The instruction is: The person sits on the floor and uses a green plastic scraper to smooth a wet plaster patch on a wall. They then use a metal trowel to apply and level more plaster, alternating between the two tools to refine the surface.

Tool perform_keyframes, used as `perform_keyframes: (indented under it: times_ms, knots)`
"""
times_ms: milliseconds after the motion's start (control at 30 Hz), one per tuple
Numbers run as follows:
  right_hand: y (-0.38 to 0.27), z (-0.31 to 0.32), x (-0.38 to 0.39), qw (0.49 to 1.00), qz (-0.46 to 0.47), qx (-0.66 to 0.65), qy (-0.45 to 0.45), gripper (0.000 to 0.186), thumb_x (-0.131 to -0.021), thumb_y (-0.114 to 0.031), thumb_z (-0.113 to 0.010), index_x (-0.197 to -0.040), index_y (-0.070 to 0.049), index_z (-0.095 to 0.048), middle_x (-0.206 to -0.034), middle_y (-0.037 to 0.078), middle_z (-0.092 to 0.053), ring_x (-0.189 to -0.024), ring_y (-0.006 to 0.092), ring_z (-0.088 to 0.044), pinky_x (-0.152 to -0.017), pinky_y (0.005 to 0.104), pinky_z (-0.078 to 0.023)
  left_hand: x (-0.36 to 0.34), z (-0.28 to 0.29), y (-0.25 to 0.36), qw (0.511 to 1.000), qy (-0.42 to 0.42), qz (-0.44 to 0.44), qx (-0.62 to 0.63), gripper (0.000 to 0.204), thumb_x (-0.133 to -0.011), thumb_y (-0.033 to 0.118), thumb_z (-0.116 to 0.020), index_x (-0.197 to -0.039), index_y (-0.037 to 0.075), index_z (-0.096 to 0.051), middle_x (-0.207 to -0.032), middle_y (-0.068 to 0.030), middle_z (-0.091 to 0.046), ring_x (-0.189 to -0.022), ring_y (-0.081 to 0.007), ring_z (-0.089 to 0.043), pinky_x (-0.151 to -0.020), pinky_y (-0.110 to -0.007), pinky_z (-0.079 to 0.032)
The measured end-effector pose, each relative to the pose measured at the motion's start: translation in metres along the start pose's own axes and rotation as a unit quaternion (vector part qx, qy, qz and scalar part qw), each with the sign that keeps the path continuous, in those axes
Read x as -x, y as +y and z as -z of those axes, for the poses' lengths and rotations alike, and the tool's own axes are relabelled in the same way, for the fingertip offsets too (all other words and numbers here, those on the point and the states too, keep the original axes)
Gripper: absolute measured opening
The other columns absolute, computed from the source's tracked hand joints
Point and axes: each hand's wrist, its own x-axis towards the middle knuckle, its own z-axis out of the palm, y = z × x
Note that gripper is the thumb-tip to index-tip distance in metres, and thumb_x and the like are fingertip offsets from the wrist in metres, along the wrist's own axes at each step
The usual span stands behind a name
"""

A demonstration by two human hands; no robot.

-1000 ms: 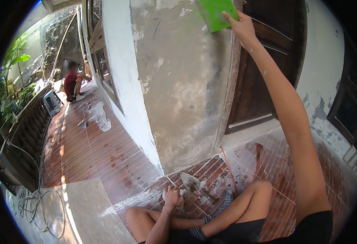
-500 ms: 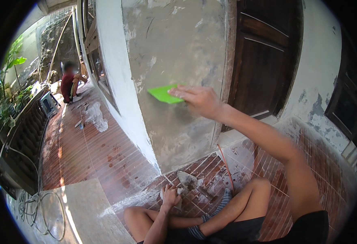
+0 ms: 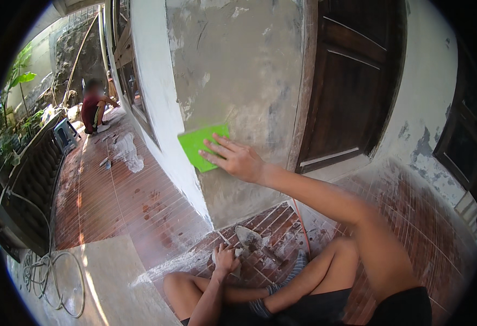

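Observation:
My right hand holds a flat green plastic putty spreader with its fingers laid across one face. The spreader lies against the grey, patchy plastered wall, near its left edge beside the white-painted strip. Low over my crossed legs, my left hand has its fingers curled around something pale, mostly hidden beneath it. Just beyond that hand, a trowel-like blade caked in grey lies on the tiles among white crumbs.
A dark wooden door stands right of the plastered wall. An orange cord runs over the floor near my foot. Leftward are crumpled plastic sheeting, a coiled hose, a stool and a crouching person.
My right hand has moved down and left across the wall with the green spreader, whose broad face now shows more. My left hand has stayed nearly in place.

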Motion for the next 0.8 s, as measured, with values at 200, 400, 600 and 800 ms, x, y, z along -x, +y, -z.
perform_keyframes:
  times_ms: [200,400,600,800]
  knots:
    - [0.084,0.064,-0.058,0.996,-0.027,-0.08,0.027,0.027,-0.09,-0.015,-0.062,-0.116,-0.014,-0.067,-0.097,0.013,-0.071,-0.08,0.0247,-0.071,-0.059,0.036,-0.057,0.001,-0.003,0.001,0.997,0.072,-0.017,0.005,0.029,-0.07,0.03,-0.065,-0.088,0.009,-0.072,-0.1,-0.0041,-0.068,-0.106,-0.0288,-0.054,-0.094,-0.045,-0.038]
    - [0.115,0.073,-0.056,0.956,-0.277,0.05,0.087,0.045,-0.081,-0.007,-0.062,-0.126,-0.016,-0.065,-0.106,0.013,-0.069,-0.078,0.0305,-0.068,-0.065,0.0393,-0.054,0.002,-0.002,0.0,0.998,0.063,-0.022,0.005,0.03,-0.07,0.03,-0.065,-0.09,0.01,-0.073,-0.1,-0.0045,-0.068,-0.108,-0.0298,-0.054,-0.095,-0.046,-0.038]
    - [0.006,0.012,0.048,0.994,-0.07,-0.008,-0.089,0.059,-0.081,-0.003,-0.062,-0.137,-0.021,-0.057,-0.133,0.005,-0.061,-0.112,0.0247,-0.065,-0.093,0.0361,-0.055,0.002,-0.004,-0.001,0.998,0.054,-0.014,-0.009,0.027,-0.071,0.029,-0.063,-0.088,0.009,-0.073,-0.1,-0.0045,-0.068,-0.106,-0.029,-0.054,-0.095,-0.045,-0.038]
    - [0.081,0.076,0.003,0.997,-0.023,-0.076,-0.01,0.046,-0.083,-0.001,-0.059,-0.125,-0.019,-0.065,-0.12,0.009,-0.067,-0.102,0.0228,-0.069,-0.083,0.0346,-0.058,0.0,-0.003,-0.001,1.0,0.016,0.006,0.013,0.032,-0.071,0.029,-0.063,-0.093,0.01,-0.074,-0.109,-0.0045,-0.067,-0.112,-0.0278,-0.053,-0.099,-0.046,-0.036]
